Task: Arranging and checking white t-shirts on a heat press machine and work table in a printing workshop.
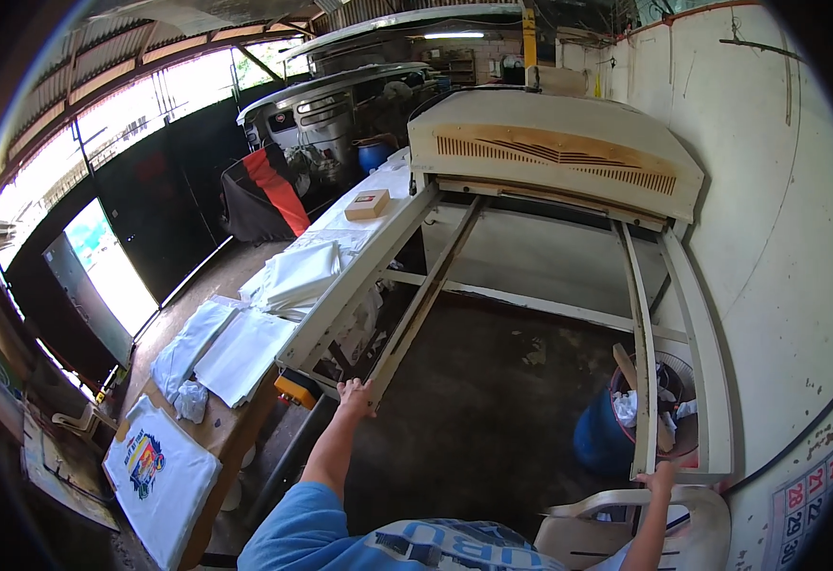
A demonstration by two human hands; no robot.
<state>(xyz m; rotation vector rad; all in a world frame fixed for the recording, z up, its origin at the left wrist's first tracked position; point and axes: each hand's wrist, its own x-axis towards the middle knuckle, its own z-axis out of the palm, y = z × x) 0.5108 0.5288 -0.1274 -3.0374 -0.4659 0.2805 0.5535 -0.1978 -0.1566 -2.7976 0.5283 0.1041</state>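
Observation:
A large cream machine with a vented hood [555, 143] stands ahead of me, and an open metal frame reaches from it toward me. My left hand [357, 395] is closed around the near end of the frame's brown-edged left inner rail [426, 290]. On the other side, my right hand [659, 478] grips the near end of the right inner rail [641, 352]. Both arms are spread wide. The far ends of the rails run in under the hood. An orange-yellow box [298, 388] is fixed by the frame's left corner, beside my left hand.
To the left, a long table carries stacked white cloth [302, 274], a printed white shirt [155, 471] and a small tan box [367, 204]. A blue drum [602, 438] with scraps stands beneath the frame's right side. A plastic chair [707, 533] is near my right arm, by the wall.

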